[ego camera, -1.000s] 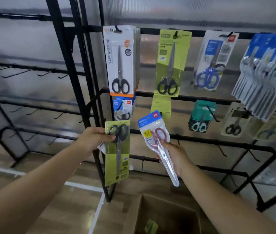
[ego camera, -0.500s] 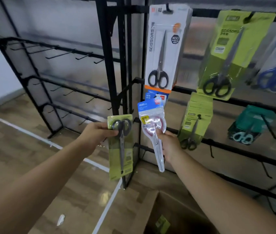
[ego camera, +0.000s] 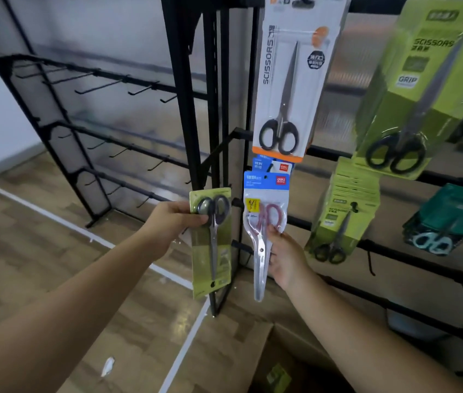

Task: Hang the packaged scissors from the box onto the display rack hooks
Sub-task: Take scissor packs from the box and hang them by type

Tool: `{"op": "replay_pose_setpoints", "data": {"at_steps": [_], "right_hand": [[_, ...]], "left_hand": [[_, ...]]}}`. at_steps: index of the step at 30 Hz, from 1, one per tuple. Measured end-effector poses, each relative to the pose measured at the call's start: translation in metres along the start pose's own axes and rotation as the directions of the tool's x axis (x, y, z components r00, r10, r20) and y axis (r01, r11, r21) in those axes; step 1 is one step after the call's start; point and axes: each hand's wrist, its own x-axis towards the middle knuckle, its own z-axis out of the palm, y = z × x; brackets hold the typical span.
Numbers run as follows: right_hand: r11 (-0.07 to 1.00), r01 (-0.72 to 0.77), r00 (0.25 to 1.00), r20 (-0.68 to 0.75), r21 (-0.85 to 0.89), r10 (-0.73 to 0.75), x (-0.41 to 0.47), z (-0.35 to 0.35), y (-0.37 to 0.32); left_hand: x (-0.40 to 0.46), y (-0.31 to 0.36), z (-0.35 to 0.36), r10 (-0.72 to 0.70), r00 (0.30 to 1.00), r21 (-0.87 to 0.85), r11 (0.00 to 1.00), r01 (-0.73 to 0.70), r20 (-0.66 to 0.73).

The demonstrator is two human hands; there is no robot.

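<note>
Right hand [ego camera: 284, 256] pinches the clear pink-handled scissors pack [ego camera: 264, 222] mid-blade, header up near the rack hooks [ego camera: 236, 202]. Left hand [ego camera: 176, 219] grips the green pack [ego camera: 212, 242] upside down. Light, floppy, likely slippery; better held near the header.

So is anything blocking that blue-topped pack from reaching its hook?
Nothing visible stands between them. The right hand holds the blue-topped pack just below a matching blue pack already hanging, itself partly covered by the white pack above. The hook itself is hidden.
</note>
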Motion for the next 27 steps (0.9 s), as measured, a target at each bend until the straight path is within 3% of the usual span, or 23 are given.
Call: {"op": "replay_pose_setpoints", "data": {"at_steps": [6, 15, 27], "right_hand": [[1.000, 0.020, 0.993, -0.115, -0.015, -0.022, -0.003, 0.012, 0.011], [0.994, 0.063, 0.965, -0.248, -0.086, -0.082, -0.005, 0.029, 0.023], [0.996, 0.085, 0.959, -0.273, 0.037, -0.071, -0.002, 0.044, 0.022]], "left_hand": [[0.031, 0.003, -0.010, -0.047, 0.995, 0.097, 0.995, 0.038, 0.088], [0.052, -0.006, -0.024, -0.076, 0.981, 0.048, 0.996, 0.069, 0.176], [0.071, -0.004, -0.038, -0.023, 0.936, 0.057, 0.998, 0.003, 0.352]]}}
